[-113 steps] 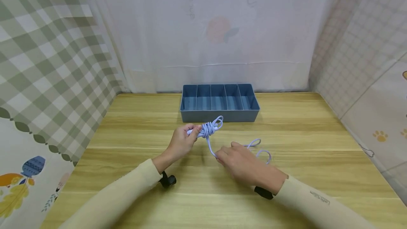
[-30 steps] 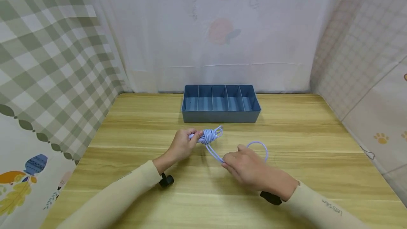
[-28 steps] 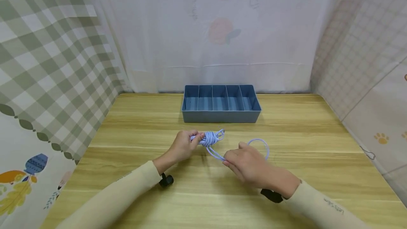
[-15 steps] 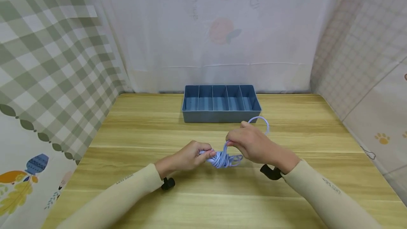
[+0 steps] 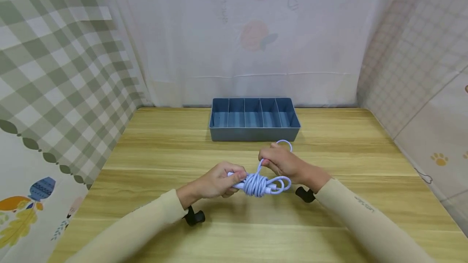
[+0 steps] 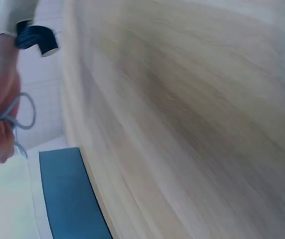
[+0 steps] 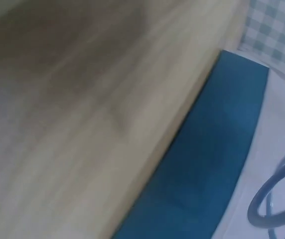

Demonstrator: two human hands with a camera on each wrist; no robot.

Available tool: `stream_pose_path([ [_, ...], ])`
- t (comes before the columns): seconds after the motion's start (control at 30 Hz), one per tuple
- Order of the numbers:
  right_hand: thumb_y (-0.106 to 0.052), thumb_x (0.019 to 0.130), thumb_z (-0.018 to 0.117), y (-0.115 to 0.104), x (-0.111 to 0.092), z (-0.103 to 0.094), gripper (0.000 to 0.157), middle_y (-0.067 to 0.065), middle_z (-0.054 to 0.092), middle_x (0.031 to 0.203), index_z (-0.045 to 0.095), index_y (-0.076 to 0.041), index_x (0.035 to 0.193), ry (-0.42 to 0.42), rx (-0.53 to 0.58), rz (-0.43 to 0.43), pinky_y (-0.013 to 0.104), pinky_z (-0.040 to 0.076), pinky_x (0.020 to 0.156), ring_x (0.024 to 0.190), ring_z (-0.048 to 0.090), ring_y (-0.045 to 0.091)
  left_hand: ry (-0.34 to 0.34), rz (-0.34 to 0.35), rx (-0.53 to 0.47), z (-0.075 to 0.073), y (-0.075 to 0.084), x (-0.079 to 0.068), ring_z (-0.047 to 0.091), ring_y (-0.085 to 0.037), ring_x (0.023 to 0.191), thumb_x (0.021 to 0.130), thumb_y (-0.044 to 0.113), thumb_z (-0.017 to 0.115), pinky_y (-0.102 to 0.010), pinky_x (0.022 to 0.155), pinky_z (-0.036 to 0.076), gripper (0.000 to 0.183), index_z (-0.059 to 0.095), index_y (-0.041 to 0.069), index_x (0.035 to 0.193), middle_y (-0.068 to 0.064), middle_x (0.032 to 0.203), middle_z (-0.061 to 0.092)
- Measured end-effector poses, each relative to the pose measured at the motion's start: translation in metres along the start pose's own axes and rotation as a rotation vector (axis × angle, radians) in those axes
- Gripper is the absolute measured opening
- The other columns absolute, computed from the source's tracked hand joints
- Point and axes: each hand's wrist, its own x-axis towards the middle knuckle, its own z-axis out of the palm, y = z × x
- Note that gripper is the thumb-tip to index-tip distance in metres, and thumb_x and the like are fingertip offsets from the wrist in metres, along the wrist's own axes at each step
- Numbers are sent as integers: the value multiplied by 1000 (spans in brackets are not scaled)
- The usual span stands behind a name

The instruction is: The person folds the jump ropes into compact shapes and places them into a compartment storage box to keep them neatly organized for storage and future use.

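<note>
The person's left hand (image 5: 223, 180) grips one end of a bundled pale lilac cord (image 5: 255, 184), its thumb laid along the top and its fingers curled underneath. The bundle is held up over the wooden table (image 5: 164, 165), on the near side of a blue-grey tray (image 5: 254, 134) and apart from it. Several turns of the cord wrap tightly around the middle of the bundle, a whitish end piece pokes out past the left thumb, and more whitish pieces and open loops stick out on the other side. The right hand (image 5: 283, 161), a little higher and farther to the right, pinches a strand that rises from the wraps, its fingers folded in on the cord; a short arc of the cord curves out above that hand. The left wrist view shows the right hand with a loop of cord at it, while in the right wrist view only part of a loop shows at the edge, with the fingers out of sight. The tray has five compartments side by side and stands at the back of the table, before a white cloth (image 5: 183, 44). A green checked cloth (image 5: 55, 52) hangs on the left, and both arms wear cream sleeves (image 5: 146, 218), with a black device (image 5: 195, 217) at each wrist.
</note>
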Motion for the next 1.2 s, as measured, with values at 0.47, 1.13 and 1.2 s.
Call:
stream_pose_path([
  [0.47,-12,107,54,-6,-24,13,20,-15,42,72,54,-17,87,-195,-112,216,30,35,73,68,40,4,358,-8,-250,-10,-1,1,29,-3,49,113,26,43,-23,42,21,33,58,7,91,6,61,35],
  [1.13,-31,108,54,-31,-38,17,28,-14,35,62,52,-20,83,-268,-158,513,24,36,52,54,33,3,758,-101,-224,-29,-3,1,29,-4,46,110,32,50,-20,41,22,36,57,-2,100,3,61,37],
  [1.2,-32,108,55,-34,-40,19,29,-15,34,62,50,-21,81,-276,-216,447,25,37,55,54,33,3,800,-114,-216,-30,-3,1,29,-4,46,110,32,50,-20,41,23,36,56,-2,99,2,61,37],
])
